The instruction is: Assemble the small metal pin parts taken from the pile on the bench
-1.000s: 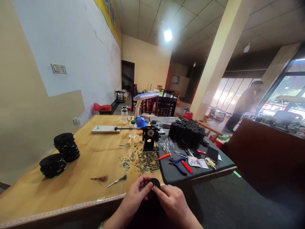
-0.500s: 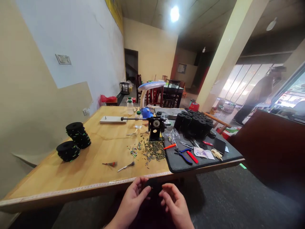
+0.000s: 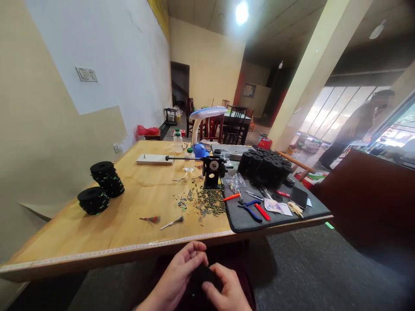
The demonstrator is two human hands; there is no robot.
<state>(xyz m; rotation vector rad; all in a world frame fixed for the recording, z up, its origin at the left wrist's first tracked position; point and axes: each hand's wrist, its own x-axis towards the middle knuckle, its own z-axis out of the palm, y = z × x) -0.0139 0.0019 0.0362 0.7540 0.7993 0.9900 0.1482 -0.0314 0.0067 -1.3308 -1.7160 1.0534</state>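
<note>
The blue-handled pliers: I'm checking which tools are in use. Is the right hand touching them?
Apart. The head view shows the blue-handled pliers lying on the dark mat, with the table's front edge between them and the right hand.

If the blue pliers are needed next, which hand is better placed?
Probably the right hand: the pliers lie on the dark mat toward its side, while the left hand is farther away.
</note>
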